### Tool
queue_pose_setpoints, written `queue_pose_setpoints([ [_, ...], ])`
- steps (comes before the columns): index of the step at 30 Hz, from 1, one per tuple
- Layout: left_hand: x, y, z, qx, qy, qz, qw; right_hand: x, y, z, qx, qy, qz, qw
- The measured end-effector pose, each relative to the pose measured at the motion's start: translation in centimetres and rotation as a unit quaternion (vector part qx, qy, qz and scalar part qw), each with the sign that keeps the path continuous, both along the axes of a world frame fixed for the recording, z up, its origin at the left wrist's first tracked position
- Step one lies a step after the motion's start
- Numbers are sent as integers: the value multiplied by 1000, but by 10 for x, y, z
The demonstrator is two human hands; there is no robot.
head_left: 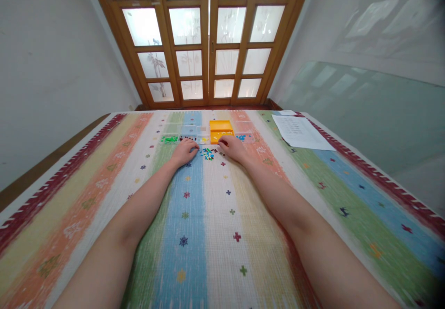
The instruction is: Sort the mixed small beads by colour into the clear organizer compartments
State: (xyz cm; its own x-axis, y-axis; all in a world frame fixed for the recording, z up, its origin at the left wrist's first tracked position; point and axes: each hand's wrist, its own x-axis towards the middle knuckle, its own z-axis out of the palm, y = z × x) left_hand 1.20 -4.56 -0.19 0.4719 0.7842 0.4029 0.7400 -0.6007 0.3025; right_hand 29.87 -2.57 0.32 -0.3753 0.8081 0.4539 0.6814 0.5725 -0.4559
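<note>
A small heap of mixed-colour pieces (208, 154), blue, green, white and dark, lies on the cloth between my hands. To its left, my left hand (185, 153) rests by a clear box of dark pieces, its fingers curled together near the thumb. On the other side my right hand (233, 148) is closed in a pinch at the front of a yellow open box (221, 125) with white pieces inside. Anything between the fingertips is too small to make out. Green pieces (169, 139) fill a clear box at left; blue pieces (241, 137) sit in one at right.
A striped tablecloth (219, 253) covers the table. Printed paper sheets (301, 132) lie at the far right. Behind the table stand wooden doors (208, 54) with glass panes, and a glass panel (365, 110) leans along the right wall.
</note>
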Motion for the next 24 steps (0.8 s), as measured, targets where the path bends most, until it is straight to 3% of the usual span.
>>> queue_pose_setpoints([
  [4, 0, 0, 0, -1, 6, 1, 1000, -14, -12, -2, -56, -17, 117, 991],
  [8, 0, 1, -1, -1, 12, 2, 1000, -17, -19, -1, -119, -36, 174, 977],
  [24, 1, -1, 0, -16, 4, -2, 1000, -24, -24, 3, -78, -79, 163, 980],
])
